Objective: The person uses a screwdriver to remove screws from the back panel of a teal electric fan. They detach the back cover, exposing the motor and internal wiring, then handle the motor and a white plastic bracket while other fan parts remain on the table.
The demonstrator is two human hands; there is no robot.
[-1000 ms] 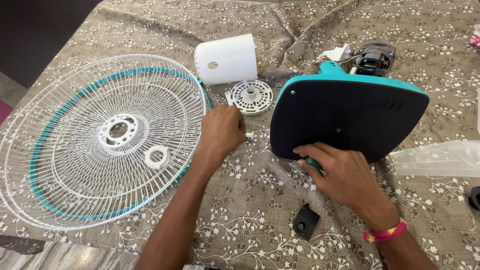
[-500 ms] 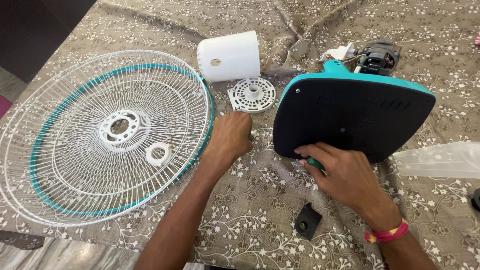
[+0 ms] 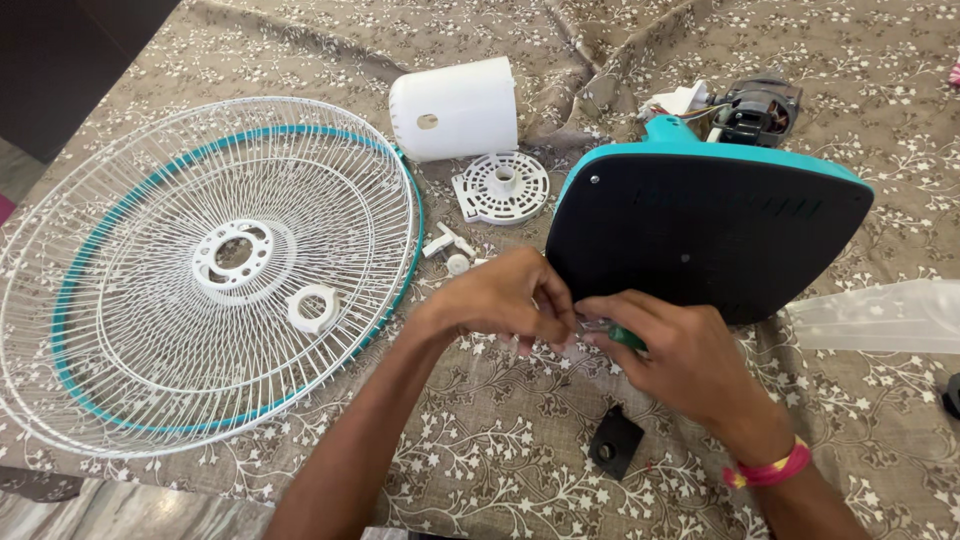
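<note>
Fan base (image 3: 700, 235): black underside, teal rim, rounded-square outline, tipped up on edge right of centre on the table (image 3: 520, 480); small screw holes visible in the black face. Motor (image 3: 755, 108) with wires at its far end, partly hidden behind the teal rim.

Left hand (image 3: 500, 298) and right hand (image 3: 690, 355): brought together at the lower left corner of the base, fingertips meeting. Right hand closed around a green-handled tool (image 3: 628, 338); only a sliver of handle visible, tip hidden. Left fingers pinched together; whatever is between them too small to make out.

White wire fan guard (image 3: 205, 270) with teal ring flat at left, loose white ring (image 3: 312, 307) resting on it. White motor cover (image 3: 455, 108), round vented plate (image 3: 500, 187) and small white parts (image 3: 450, 250) beyond the hands. Small black piece (image 3: 612, 442) near the right forearm. Clear plastic bag (image 3: 880, 315) cut off at the right edge.
</note>
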